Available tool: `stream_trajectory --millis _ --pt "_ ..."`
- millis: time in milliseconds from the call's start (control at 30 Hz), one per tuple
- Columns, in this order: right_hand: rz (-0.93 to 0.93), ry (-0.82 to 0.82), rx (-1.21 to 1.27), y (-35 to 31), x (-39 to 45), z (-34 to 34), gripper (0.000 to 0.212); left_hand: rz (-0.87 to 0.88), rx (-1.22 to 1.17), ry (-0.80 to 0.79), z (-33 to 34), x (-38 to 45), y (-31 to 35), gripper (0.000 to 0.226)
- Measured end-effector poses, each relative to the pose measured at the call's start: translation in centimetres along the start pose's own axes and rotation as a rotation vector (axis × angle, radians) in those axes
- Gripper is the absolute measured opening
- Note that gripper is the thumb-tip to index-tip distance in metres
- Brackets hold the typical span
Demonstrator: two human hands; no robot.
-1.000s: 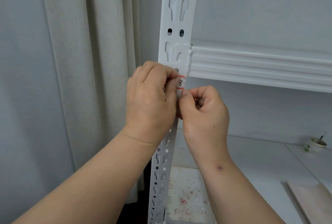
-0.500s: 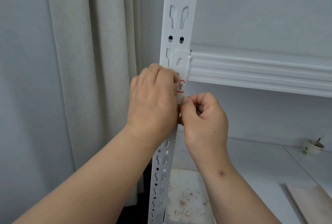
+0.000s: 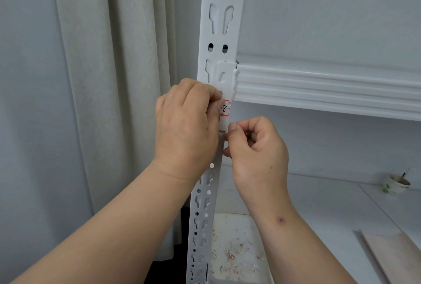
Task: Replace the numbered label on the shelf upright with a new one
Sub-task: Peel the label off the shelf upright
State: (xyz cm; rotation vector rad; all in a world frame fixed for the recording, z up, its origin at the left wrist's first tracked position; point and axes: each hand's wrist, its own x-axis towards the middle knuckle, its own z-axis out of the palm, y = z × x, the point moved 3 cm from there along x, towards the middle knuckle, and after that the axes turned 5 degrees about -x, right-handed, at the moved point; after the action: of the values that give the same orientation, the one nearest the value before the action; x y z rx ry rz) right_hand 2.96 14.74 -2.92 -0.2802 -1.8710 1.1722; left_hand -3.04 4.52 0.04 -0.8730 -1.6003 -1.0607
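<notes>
A white perforated shelf upright point(image 3: 219, 30) runs top to bottom through the middle of the view. Just under the beam joint, a small white label point(image 3: 225, 109) with a red border and a handwritten 8 is on the upright. My left hand point(image 3: 186, 128) covers the label's left part, fingertips pressed on it. My right hand point(image 3: 256, 144) is curled into a loose fist just below the label, its thumb tip touching the upright's edge. A tiny red speck shows between its curled fingers. The upright behind both hands is hidden.
A white ribbed shelf beam point(image 3: 319, 87) runs right from the upright. A cream curtain point(image 3: 114, 78) hangs to the left. Below, a white surface point(image 3: 234, 254) carries several red and white paper scraps. A small cup with a brush point(image 3: 396, 184) and a pale board point(image 3: 391, 258) lie at the right.
My right hand has slid a little down the upright, leaving a bare white strip under the label. My left hand stays on the label. More of the 8 shows.
</notes>
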Motion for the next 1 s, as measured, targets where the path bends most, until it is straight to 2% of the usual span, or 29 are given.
stream_trajectory --millis 133,333,533,667,767,1000 --pt "0.001 -0.001 -0.010 0.3 -0.1 -0.1 0.015 0.081 0.110 -0.013 0.1 0.1 0.2 0.008" --pt "0.000 -0.016 -0.005 0.2 -0.2 -0.2 0.015 0.041 0.202 -0.095 0.2 0.2 0.6 0.010" --pt "-0.002 -0.029 -0.008 0.1 -0.4 -0.4 0.015 -0.016 0.081 -0.045 0.1 -0.8 0.4 0.005" --pt "0.003 -0.025 -0.013 0.2 -0.4 -0.6 0.016 -0.046 0.005 -0.016 -0.3 -1.2 0.3 0.018" --pt "-0.003 -0.036 -0.014 0.0 -0.4 -0.6 0.016 -0.034 0.015 -0.045 -0.2 -0.6 0.3 0.008" --pt "-0.011 -0.040 -0.011 0.0 -0.3 -0.6 0.015 0.037 0.143 -0.062 0.0 0.1 0.5 0.009"
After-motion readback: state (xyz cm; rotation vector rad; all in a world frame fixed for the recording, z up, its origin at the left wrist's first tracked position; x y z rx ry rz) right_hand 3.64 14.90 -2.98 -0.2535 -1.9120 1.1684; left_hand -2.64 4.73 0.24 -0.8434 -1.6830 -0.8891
